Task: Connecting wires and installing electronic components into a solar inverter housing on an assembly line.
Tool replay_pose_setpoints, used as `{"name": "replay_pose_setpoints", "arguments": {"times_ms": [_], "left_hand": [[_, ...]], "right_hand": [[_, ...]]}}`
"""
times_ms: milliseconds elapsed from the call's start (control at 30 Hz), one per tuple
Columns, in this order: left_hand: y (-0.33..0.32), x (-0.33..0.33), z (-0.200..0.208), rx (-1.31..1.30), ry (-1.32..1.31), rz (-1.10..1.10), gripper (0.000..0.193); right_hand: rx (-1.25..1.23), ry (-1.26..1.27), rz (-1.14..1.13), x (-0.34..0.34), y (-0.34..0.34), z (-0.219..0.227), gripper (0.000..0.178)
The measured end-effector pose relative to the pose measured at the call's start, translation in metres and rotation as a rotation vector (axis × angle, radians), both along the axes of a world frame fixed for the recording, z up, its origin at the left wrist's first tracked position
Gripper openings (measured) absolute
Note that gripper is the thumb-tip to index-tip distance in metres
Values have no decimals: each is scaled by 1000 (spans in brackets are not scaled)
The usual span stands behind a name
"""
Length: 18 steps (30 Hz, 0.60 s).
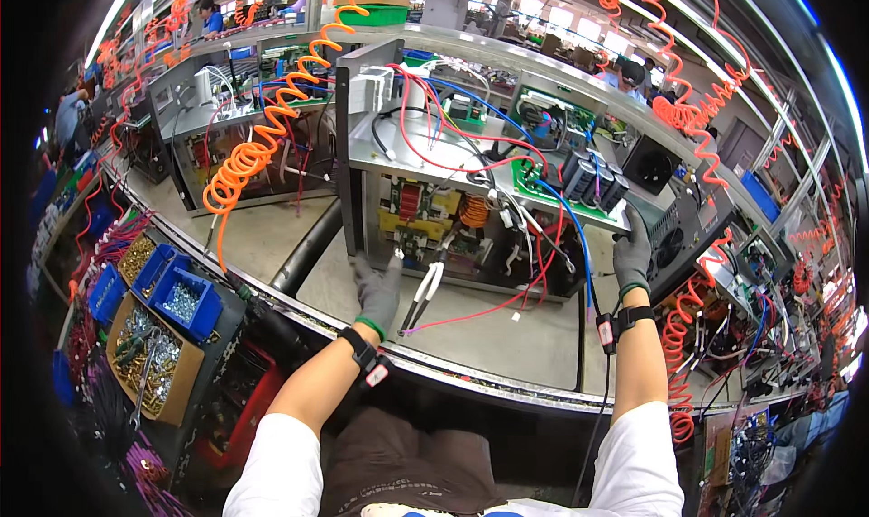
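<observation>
An open metal machine chassis (362,177) stands upright on the bench before me, holding circuit boards, copper coils and black capacitors. My left hand (378,292), in a grey glove, grips its lower left corner with thumb and fingers apart around the edge. At the opposite end, my right hand (632,262), also gloved, is closed on the chassis's right edge; its fingertips are partly hidden. Red, blue and white wires (425,291) hang from the chassis, and some trail onto the bench between my hands.
A second chassis (181,146) stands to the left, and another unit with a fan grille (674,241) at the right. An orange coiled air hose (249,159) hangs close by. Blue bins (186,300) and a cardboard box of screws (149,363) sit left. Other people work farther back.
</observation>
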State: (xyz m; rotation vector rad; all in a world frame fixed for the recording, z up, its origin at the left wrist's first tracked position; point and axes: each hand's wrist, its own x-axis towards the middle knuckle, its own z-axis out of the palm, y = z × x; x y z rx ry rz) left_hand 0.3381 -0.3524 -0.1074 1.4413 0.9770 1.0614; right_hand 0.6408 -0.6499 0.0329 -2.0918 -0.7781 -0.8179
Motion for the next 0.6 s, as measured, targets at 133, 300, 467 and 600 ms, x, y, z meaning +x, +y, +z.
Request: {"name": "replay_pose_setpoints", "arguments": {"times_ms": [133,300,467,600], "left_hand": [[-38,-41,29,-492,-151,-454,66],[-83,-57,35,-464,-100,-827,41],[-99,-60,40,-574,-114,-774,30],[-108,-60,51,-645,-169,-739,31]], "right_hand": [[297,570,333,-69,0,9,57],[198,845,391,-126,-59,-76,35],[103,1061,556,-169,-41,-113,29],[81,866,616,-165,4,-118,32]]}}
